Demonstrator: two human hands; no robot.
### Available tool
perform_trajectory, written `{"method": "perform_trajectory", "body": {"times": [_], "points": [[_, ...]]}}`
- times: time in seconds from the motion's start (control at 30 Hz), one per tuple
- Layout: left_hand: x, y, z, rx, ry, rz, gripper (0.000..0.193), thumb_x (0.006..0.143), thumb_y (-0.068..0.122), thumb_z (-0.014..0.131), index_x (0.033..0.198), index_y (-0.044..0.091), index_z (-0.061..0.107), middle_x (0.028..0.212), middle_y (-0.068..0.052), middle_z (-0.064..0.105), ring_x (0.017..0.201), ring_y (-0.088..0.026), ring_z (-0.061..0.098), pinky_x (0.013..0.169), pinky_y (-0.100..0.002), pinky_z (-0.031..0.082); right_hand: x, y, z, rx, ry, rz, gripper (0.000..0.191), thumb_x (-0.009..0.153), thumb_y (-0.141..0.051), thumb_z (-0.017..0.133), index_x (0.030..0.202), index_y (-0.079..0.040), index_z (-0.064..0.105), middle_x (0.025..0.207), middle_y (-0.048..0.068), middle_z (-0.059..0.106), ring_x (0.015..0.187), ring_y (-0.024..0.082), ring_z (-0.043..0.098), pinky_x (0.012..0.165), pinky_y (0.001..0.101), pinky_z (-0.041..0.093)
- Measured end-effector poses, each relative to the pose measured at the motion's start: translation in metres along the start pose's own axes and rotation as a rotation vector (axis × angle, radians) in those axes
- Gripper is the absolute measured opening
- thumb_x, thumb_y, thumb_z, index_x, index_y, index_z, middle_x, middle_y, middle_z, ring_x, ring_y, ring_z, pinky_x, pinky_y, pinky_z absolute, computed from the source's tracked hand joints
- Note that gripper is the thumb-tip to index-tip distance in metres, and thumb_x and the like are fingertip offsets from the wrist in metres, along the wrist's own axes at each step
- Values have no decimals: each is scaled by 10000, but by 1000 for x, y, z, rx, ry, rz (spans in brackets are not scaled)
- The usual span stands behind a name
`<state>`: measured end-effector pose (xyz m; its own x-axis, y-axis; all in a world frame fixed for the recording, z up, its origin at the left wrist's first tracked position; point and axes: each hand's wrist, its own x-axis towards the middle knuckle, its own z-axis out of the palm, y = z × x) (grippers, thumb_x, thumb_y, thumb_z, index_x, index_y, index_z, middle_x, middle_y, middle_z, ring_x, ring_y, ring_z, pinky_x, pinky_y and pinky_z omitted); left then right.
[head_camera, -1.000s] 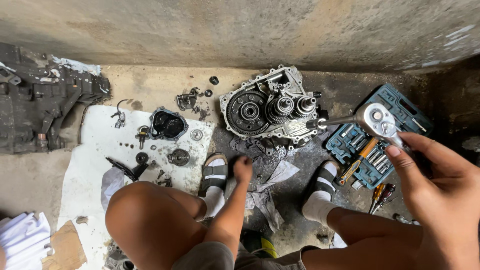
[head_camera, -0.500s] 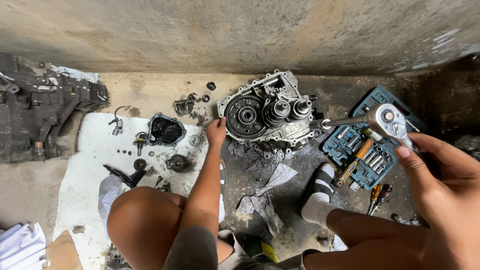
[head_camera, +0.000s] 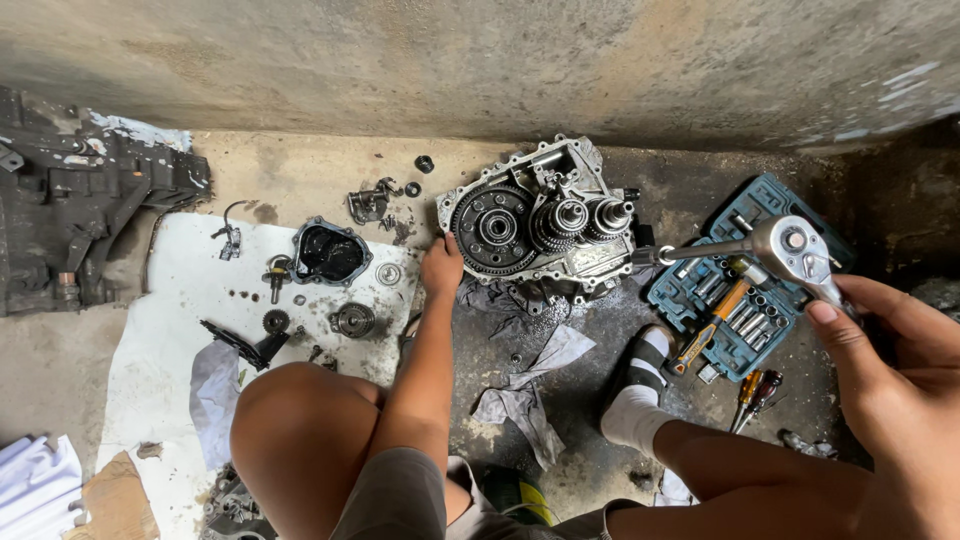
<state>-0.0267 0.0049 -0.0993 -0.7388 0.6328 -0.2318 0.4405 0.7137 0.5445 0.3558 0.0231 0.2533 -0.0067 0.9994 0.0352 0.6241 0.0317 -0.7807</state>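
Note:
An open gearbox half (head_camera: 535, 228) with exposed gears lies on the concrete floor by the wall. My left hand (head_camera: 441, 266) reaches forward and rests against its left edge, fingers curled on the casing rim. My right hand (head_camera: 885, 375) is raised close to the camera and grips the handle of a chrome ratchet wrench (head_camera: 775, 246), whose extension bar points left toward the gearbox's right side. My bare knees and white-socked foot (head_camera: 640, 400) frame the lower view.
A blue socket set case (head_camera: 745, 290) lies open to the right of the gearbox. A white sheet (head_camera: 170, 350) on the left carries a dark cover, small gears and bolts. Another dark casing (head_camera: 80, 215) sits far left. Rags (head_camera: 525, 395) and screwdrivers (head_camera: 752, 395) lie on the floor.
My left hand has moved up from near my foot to the gearbox's left edge. My right hand has brought the ratchet a little closer to the gearbox.

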Motion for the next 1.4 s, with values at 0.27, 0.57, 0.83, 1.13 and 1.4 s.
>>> {"method": "perform_trajectory", "body": {"times": [0.27, 0.57, 0.83, 1.13, 1.4], "points": [[-13, -14, 5, -105, -112, 35, 599, 1062, 509, 266, 1224, 119, 691, 1135, -241, 707, 1075, -490, 624, 938, -570, 467, 0, 8, -2, -30, 10, -38, 290, 1025, -115, 735, 1281, 16, 698, 967, 59, 700, 835, 85, 634, 732, 206, 495], [-21, -13, 6, -101, -82, -11, 602, 1060, 531, 256, 1240, 154, 689, 1128, -221, 715, 1066, -472, 639, 924, -553, 486, -4, -8, 4, -21, 13, -7, 290, 1025, -140, 761, 1274, 3, 719, 941, 80, 705, 805, 91, 620, 672, 208, 464], [-23, -16, 8, -100, -88, 5, 585, 1062, 522, 272, 1220, 144, 688, 1116, -207, 723, 1048, -463, 645, 909, -551, 489, -10, -39, 28, -147, -96, 88, 320, 975, -163, 759, 1274, -49, 768, 826, 122, 705, 664, 92, 537, 541, 253, 395], [-10, 17, -30, -127, -206, -144, 721, 1003, 549, 426, 1418, -40, 395, 1238, -345, 611, 1147, -521, 587, 967, -558, 460, 18, -33, 144, -194, -391, -100, 313, 925, -222, 754, 1193, -62, 762, 742, 162, 726, 584, 183, 608, 560, 339, 470], [3, 68, -150, 276, -352, 436, 455, 947, 231, 578, 1355, 32, 565, 1260, -245, 684, 1178, -438, 648, 979, -525, 509, 13, 3, 250, -56, -540, -174, 337, 922, -217, 729, 1203, -30, 736, 886, 231, 745, 684, 275, 718, 692, 377, 535]]}}
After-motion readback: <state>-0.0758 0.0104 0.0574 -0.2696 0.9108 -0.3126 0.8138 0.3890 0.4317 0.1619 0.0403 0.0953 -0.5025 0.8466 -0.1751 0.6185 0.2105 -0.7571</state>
